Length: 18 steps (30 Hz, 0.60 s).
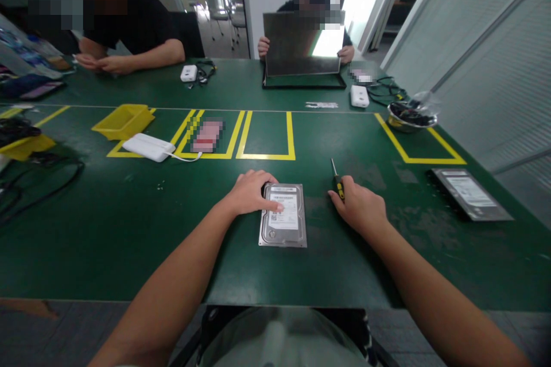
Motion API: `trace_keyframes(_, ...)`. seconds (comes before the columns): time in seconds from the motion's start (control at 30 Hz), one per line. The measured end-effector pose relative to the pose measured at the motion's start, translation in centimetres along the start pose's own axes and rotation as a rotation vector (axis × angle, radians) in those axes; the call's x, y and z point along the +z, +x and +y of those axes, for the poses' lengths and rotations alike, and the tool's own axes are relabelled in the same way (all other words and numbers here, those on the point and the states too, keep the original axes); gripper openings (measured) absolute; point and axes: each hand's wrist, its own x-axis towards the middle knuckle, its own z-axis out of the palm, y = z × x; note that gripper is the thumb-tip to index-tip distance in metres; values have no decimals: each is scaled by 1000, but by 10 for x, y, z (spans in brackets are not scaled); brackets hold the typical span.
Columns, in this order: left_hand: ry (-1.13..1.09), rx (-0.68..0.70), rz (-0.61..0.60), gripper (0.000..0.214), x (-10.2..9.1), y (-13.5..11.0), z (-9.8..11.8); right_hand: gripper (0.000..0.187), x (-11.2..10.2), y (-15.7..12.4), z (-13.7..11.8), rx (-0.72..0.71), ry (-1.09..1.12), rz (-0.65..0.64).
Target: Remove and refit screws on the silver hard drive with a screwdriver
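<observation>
A silver hard drive (284, 223) with a white label lies flat on the green table (129, 229) in front of me. My left hand (252, 191) rests on its far left corner, fingers curled over the edge and label. My right hand (359, 205) lies to the right of the drive, closed around the handle of a small yellow-and-black screwdriver (337, 179) whose tip points away from me.
A second flat drive (471, 194) lies at the right. Yellow tape boxes mark the table. A yellow tray (123, 120), a white power bank (148, 147), cables (38, 183) and a bowl (411, 114) stand around. Two people sit opposite; one holds a laptop screen panel (303, 46).
</observation>
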Motion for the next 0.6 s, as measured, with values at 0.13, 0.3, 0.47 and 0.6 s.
trace_keyframes(0.13,1,9,-4,72,0,0,0,38,-1,-1,0,-13,18,9)
trace_keyframes(0.3,9,22,-2,72,-1,0,0,48,-15,-11,-5,-76,31,130)
trace_keyframes(0.47,21,30,15,70,0,-1,-1,57,-25,-31,-22,-608,381,206)
trace_keyframes(0.6,40,30,23,64,1,-1,-1,77,-21,-45,-39,-864,451,132)
